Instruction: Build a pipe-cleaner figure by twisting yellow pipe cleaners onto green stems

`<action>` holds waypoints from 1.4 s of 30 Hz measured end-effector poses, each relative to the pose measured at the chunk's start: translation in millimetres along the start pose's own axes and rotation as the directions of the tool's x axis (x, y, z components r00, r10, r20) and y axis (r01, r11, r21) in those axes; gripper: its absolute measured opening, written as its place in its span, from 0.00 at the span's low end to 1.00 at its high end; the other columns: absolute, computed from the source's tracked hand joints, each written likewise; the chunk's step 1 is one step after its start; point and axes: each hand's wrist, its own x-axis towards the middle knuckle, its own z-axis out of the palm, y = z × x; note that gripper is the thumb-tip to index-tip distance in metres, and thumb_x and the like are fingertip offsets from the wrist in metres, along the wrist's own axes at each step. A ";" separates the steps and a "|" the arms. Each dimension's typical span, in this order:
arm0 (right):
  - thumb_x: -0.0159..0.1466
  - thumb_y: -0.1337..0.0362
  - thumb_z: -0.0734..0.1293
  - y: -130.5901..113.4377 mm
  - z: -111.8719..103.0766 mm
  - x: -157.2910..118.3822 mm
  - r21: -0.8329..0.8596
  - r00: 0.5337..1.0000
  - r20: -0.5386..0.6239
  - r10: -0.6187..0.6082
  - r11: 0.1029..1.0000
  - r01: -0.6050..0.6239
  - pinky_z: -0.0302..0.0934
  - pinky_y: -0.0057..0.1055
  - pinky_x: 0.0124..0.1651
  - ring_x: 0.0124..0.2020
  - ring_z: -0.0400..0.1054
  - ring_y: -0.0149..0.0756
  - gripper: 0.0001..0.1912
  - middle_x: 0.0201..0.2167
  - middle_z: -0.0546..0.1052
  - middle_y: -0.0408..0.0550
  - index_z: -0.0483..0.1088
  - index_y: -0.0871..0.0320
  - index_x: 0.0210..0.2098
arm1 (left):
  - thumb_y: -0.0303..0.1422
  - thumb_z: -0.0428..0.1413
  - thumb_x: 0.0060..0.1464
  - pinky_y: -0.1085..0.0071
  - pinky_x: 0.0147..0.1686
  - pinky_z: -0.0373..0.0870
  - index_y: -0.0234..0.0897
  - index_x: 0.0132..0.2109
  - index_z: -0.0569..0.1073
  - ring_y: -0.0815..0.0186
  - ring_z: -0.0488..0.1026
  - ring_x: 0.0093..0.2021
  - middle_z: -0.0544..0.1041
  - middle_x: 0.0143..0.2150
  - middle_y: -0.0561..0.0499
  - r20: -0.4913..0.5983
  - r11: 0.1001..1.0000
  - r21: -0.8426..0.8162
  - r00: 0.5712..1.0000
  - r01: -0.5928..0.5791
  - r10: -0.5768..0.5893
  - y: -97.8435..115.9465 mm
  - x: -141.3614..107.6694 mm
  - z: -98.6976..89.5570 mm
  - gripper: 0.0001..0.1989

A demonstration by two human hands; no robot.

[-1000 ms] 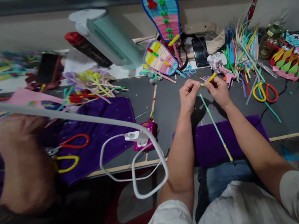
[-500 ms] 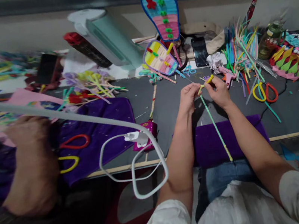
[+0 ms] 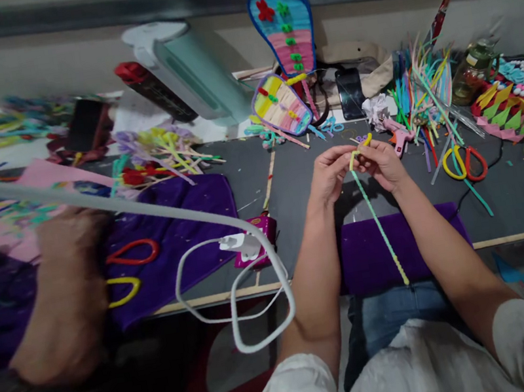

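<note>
Both my hands meet over the grey table and work on one pipe cleaner (image 3: 376, 221), a twisted stem, mint green along its middle with yellow ends. My left hand (image 3: 332, 175) pinches its bent yellow upper part between thumb and fingers. Close beside it, my right hand (image 3: 383, 163) pinches the same yellow part, and a short yellow end pokes up above the fingers. The stem's long length hangs down over a purple cloth (image 3: 399, 244) at the table edge. Which fingertips press on the wire is partly hidden.
Yellow-and-red scissors (image 3: 464, 162), a pink glue gun (image 3: 400, 134) and a pipe cleaner bunch (image 3: 423, 81) lie to the right. Behind stand two striped fan-shaped pieces (image 3: 283, 27). A white cable (image 3: 245, 338) loops at left, near a co-worker's blurred hand (image 3: 71, 229).
My fingers have shifted along the yellow part, and my right hand has turned slightly with its fingers closer to my left. The co-worker's hand has moved slightly right.
</note>
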 end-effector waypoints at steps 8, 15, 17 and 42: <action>0.52 0.60 0.75 2.2 6.3 -1.9 0.199 0.996 0.055 0.074 0.976 -0.084 0.58 0.20 0.22 0.18 0.54 0.20 0.12 0.18 0.65 0.35 0.68 0.59 0.27 | 0.36 0.71 0.36 0.76 0.30 0.71 0.36 0.32 0.80 0.72 0.73 0.30 0.74 0.35 0.51 0.001 0.983 0.034 0.983 -0.182 0.182 -6.9 5.9 -4.1 0.14; 0.52 0.59 0.74 5.8 11.0 -1.2 0.134 0.999 -0.042 0.004 0.991 0.001 0.58 0.21 0.22 0.18 0.55 0.21 0.13 0.17 0.64 0.34 0.68 0.58 0.27 | 0.38 0.70 0.40 0.78 0.25 0.68 0.36 0.30 0.76 0.76 0.68 0.27 0.70 0.34 0.54 -0.046 0.974 -0.026 0.974 -0.225 0.224 -16.3 7.1 3.8 0.14; 0.52 0.57 0.74 7.5 11.7 -0.4 0.076 0.995 -0.081 -0.057 0.995 0.063 0.57 0.22 0.22 0.18 0.57 0.22 0.14 0.18 0.66 0.35 0.67 0.57 0.27 | 0.40 0.70 0.39 0.78 0.23 0.65 0.37 0.30 0.74 0.76 0.67 0.25 0.70 0.34 0.54 -0.074 0.973 -0.074 0.974 -0.220 0.214 -20.5 7.5 7.7 0.16; 0.53 0.54 0.71 17.8 -2.9 12.3 -0.175 0.959 -0.210 -0.190 0.972 0.154 0.56 0.24 0.24 0.20 0.59 0.23 0.13 0.23 0.69 0.37 0.68 0.57 0.28 | 0.41 0.70 0.38 0.76 0.24 0.65 0.36 0.33 0.75 0.75 0.66 0.24 0.73 0.27 0.55 -0.149 0.987 -0.015 0.976 -0.162 0.158 -23.1 9.9 13.4 0.18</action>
